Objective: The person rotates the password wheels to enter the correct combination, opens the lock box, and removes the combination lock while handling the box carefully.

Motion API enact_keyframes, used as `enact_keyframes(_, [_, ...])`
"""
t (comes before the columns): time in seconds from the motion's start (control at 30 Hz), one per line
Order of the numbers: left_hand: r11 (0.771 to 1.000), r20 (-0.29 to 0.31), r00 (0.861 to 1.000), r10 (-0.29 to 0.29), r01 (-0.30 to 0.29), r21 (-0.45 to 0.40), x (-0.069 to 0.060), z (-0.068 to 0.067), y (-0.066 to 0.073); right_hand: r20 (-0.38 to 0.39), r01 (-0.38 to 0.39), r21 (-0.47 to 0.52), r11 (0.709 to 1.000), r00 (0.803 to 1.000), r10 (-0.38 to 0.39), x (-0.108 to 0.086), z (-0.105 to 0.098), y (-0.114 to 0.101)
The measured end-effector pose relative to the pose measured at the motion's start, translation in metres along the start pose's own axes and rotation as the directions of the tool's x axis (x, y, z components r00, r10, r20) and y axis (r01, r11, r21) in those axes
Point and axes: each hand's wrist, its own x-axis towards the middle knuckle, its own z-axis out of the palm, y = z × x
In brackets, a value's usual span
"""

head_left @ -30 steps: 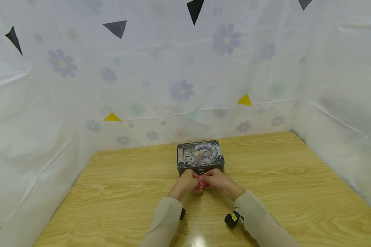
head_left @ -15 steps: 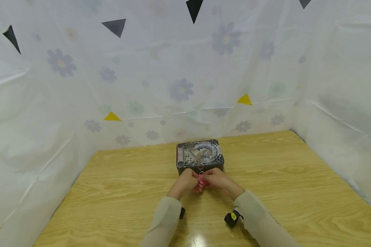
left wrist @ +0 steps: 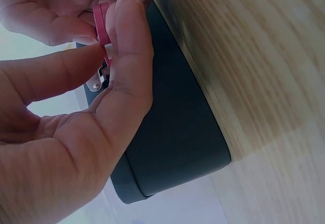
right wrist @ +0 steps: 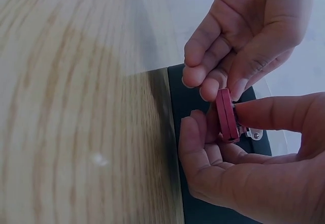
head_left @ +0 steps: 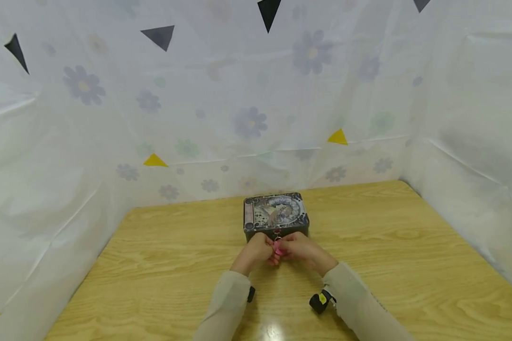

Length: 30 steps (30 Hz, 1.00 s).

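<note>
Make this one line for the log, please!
left hand: pinches pink padlock | right hand: pinches it too | padlock: at front clasp | tin box: closed, on wood-grain table

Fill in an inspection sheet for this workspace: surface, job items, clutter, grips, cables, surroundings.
Surface: wooden table, light brown, with a bright reflection near the person.
Job items: dark box with a patterned lid, closed; pink lock at the metal clasp on its front. Whether it is locked, I can't tell.
Clutter: nothing seen.
Grips: left hand and right hand both pinch the pink lock, thumbs against fingers.
Cables: nothing seen.
Surroundings: pale flowered sheet behind the table, with dark and yellow triangles on it.
</note>
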Motion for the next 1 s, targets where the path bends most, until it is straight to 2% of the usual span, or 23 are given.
enact_keyframes(0.77, [1.0,-0.007,1.0,-0.007,0.007,0.021,-0.0002,0.0011,0.0016,0.004,0.001,-0.01,1.0,1.0,-0.001,-0.0007,-0.0006,0.0002])
enact_keyframes(1.0, [1.0,-0.017,1.0,-0.014,0.014,0.009,0.0008,0.0026,0.0007,0.032,-0.01,0.0,1.0,0.999,0.009,-0.0004,-0.0042,-0.001])
